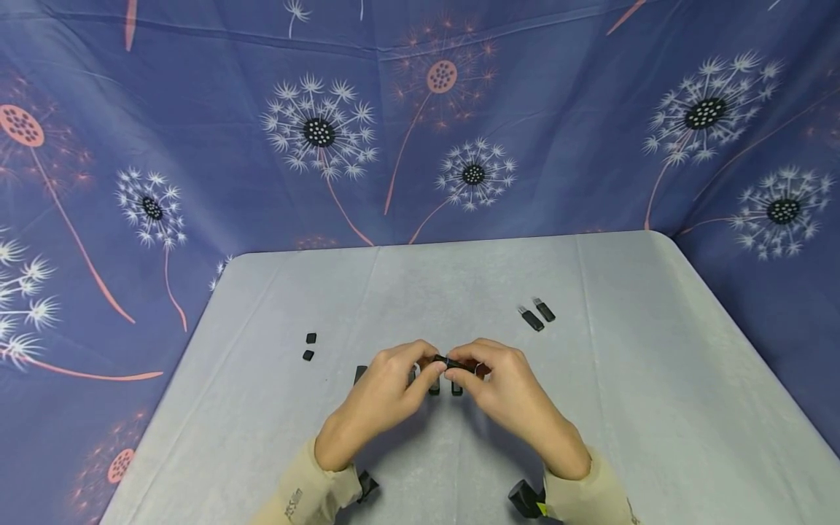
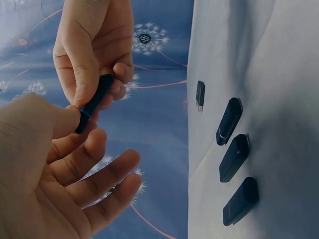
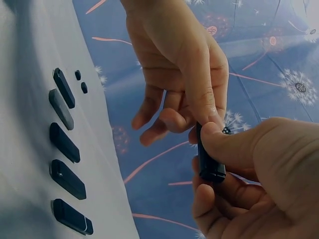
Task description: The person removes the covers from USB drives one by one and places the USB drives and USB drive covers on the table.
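Observation:
Both hands meet over the middle of the table on one black USB flash drive (image 1: pixel 453 362). My left hand (image 1: pixel 387 375) pinches its cap end (image 2: pixel 82 122) between thumb and index finger, while the other fingers spread loosely. On the drive's body (image 2: pixel 99 92), my right hand (image 1: pixel 508 372) grips with thumb and curled fingers. A thin light seam shows between cap and body in the left wrist view. Beneath the hands lies a row of several black flash drives (image 3: pixel 65 142), partly hidden by the hands in the head view.
Two uncapped flash drives (image 1: pixel 531 319) with bare metal plugs lie at the back right of the table (image 1: pixel 656 379). Two small black caps (image 1: pixel 311 338) sit at the left. A blue dandelion-print cloth (image 1: pixel 407 146) hangs behind the table and along its sides.

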Motion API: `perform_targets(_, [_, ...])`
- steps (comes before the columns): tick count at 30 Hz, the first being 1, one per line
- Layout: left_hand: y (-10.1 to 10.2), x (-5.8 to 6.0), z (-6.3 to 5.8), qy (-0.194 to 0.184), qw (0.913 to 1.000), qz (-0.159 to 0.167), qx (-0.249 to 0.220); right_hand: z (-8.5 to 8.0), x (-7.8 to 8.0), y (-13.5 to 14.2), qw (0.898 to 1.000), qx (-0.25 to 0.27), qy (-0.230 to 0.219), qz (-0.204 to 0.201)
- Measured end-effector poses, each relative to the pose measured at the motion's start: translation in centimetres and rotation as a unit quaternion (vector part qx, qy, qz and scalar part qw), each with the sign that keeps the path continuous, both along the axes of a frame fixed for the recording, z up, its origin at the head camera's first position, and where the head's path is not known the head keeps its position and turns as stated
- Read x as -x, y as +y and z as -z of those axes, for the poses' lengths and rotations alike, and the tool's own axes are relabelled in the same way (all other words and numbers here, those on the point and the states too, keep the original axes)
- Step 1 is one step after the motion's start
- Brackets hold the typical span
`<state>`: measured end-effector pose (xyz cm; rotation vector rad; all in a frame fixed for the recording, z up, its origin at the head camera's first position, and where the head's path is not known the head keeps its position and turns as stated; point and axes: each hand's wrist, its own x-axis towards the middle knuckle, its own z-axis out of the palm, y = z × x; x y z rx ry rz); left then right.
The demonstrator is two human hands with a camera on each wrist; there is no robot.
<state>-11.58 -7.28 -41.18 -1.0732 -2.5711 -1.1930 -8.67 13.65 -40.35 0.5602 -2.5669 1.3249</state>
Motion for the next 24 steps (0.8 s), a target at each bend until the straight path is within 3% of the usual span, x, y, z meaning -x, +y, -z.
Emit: perform_targets(24, [-0.3, 0.1, -0.42, 0.047, 0.9976, 0.007, 0.05, -0.37, 0.01, -0.37, 0.999, 0.006, -0.044, -0.029])
